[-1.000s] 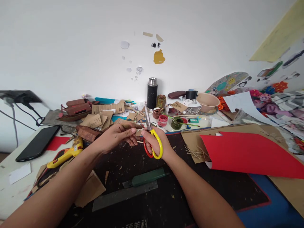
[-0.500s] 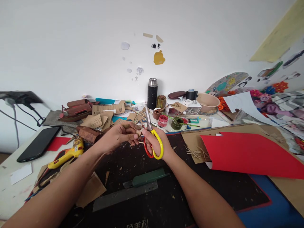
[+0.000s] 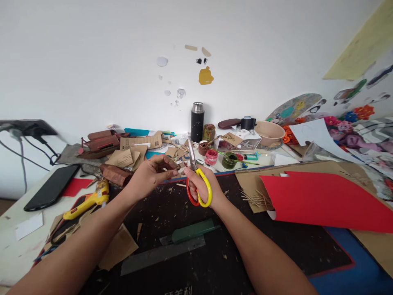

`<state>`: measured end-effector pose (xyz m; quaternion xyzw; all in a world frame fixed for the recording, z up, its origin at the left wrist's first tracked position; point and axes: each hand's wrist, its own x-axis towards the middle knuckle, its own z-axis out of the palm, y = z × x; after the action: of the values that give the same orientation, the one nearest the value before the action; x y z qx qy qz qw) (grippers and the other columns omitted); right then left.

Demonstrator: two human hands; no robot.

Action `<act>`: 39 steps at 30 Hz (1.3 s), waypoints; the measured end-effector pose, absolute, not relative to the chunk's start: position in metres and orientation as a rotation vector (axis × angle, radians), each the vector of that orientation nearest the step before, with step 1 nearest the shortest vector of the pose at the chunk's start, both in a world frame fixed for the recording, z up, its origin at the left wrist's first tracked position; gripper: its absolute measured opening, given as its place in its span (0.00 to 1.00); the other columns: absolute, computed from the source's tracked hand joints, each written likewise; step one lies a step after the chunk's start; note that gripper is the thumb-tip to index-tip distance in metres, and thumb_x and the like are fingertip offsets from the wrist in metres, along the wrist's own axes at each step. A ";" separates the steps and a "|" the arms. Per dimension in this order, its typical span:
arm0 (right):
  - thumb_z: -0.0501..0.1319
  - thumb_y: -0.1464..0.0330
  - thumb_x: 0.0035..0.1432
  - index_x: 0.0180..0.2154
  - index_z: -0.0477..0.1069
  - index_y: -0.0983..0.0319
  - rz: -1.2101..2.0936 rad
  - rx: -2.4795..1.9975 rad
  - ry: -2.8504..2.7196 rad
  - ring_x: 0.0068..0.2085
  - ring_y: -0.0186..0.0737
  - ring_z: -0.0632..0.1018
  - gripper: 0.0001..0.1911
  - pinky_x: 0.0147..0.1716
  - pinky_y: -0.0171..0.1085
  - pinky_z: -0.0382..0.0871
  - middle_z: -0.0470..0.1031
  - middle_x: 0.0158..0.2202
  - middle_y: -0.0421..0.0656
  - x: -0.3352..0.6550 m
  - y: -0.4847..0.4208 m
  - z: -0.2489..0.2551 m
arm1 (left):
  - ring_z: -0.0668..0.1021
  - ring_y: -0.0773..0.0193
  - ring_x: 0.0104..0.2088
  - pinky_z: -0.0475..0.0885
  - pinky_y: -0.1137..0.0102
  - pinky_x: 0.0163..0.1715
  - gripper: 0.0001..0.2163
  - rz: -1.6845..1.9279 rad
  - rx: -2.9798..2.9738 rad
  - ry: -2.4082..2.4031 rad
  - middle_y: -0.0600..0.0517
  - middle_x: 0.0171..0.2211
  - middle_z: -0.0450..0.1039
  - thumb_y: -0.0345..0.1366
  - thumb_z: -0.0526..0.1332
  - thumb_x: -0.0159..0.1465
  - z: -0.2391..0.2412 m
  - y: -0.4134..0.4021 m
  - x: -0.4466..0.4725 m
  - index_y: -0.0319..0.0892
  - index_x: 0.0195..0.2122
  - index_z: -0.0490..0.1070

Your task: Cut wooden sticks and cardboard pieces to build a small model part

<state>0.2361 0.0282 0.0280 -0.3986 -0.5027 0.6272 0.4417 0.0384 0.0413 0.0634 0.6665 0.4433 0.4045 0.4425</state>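
My right hand (image 3: 201, 184) is closed around a pair of scissors (image 3: 202, 186) with one yellow and one red handle loop; the metal blades point up and away. By its thumb tip a tiny reddish-brown bit shows, too small to name. My left hand (image 3: 156, 172) is just to the left, thumb and fingers drawn together in a pinch around something small and brownish that I cannot make out. A narrow gap separates the two hands. Below them, on the dark mat (image 3: 245, 246), lie a green-handled cutter (image 3: 193, 230) and a clear ruler (image 3: 162, 256).
A yellow glue gun (image 3: 87, 204) and a black phone (image 3: 50, 188) lie at left. Paint jars, including a pink one (image 3: 211, 156), stand behind near a black flask (image 3: 197, 123). Thin sticks (image 3: 254, 198) and red paper (image 3: 322, 200) lie at right on cardboard.
My left hand has drawn slightly left, away from the scissors, so the gap between the hands is wider. The right hand with the scissors has hardly moved.
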 end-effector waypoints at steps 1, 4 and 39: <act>0.68 0.41 0.54 0.35 0.65 0.58 1.562 -0.989 -1.248 0.11 0.29 0.63 0.28 0.10 0.29 0.57 0.63 0.16 0.28 0.236 0.028 0.027 | 0.78 0.62 0.33 0.75 0.68 0.36 0.13 1.003 1.688 1.107 0.51 0.33 0.78 0.45 0.73 0.59 0.063 0.040 0.039 0.41 0.33 0.76; 0.68 0.41 0.55 0.34 0.65 0.58 1.571 -0.977 -1.257 0.11 0.29 0.63 0.28 0.10 0.29 0.57 0.63 0.16 0.29 0.235 0.028 0.025 | 0.79 0.60 0.38 0.76 0.66 0.40 0.10 0.974 1.797 1.116 0.49 0.36 0.79 0.43 0.71 0.62 0.062 0.037 0.041 0.42 0.34 0.76; 0.64 0.48 0.60 0.38 0.66 0.57 1.500 -0.999 -1.371 0.11 0.33 0.65 0.20 0.11 0.29 0.56 0.62 0.12 0.27 0.234 0.029 0.020 | 0.73 0.64 0.28 0.67 0.69 0.31 0.20 0.780 1.892 1.222 0.54 0.26 0.73 0.53 0.61 0.70 0.068 0.038 0.037 0.42 0.30 0.74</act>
<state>0.2344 0.0288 0.0201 -0.3995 -0.5483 0.5998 0.4244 0.0373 0.0377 0.0683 0.7373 0.4764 0.3040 0.3702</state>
